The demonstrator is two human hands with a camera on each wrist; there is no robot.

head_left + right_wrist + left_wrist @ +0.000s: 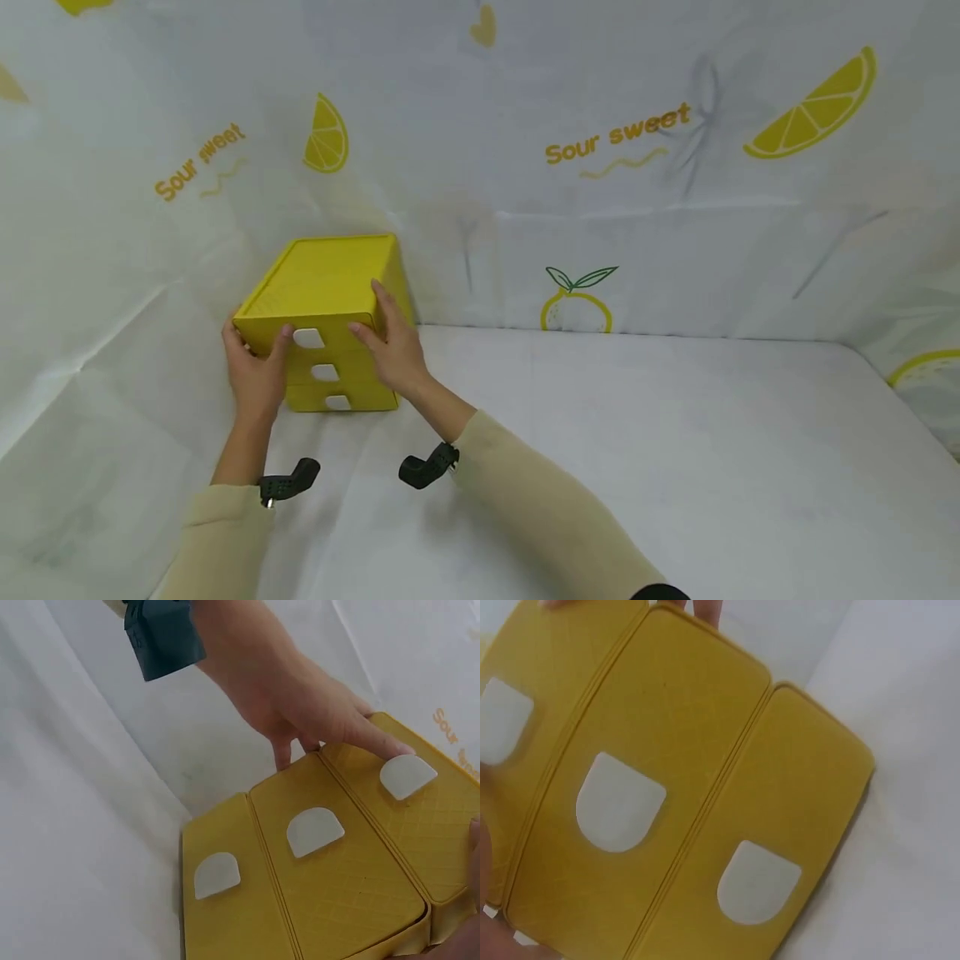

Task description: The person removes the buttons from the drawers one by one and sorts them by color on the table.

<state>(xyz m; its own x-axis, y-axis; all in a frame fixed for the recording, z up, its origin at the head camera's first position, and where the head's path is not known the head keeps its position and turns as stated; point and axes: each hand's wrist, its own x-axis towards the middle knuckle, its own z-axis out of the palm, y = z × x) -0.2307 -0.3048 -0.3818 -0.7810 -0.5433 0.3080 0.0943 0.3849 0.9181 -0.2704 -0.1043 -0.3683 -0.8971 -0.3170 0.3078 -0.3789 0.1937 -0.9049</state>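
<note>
A yellow drawer box (pixel 330 275) with three stacked drawers, each bearing a white rounded tab, stands in the back left corner of the white surface. My left hand (pixel 255 375) grips its left edge, thumb on the front of the top drawer (pixel 420 817) beside the tab and fingers round the side. On the opposite edge, my right hand (pixel 397 354) holds the upper right corner, thumb on the front and fingers along the side. All three drawers look closed; the middle drawer (pixel 630 735) faces the left wrist camera. The box's back is hidden.
A white cloth with lemon prints (pixel 450 167) hangs behind and along the left side, close to the box. The white tabletop (pixel 637 450) stretches to the right. Black wrist mounts (pixel 288 481) project from both sleeves.
</note>
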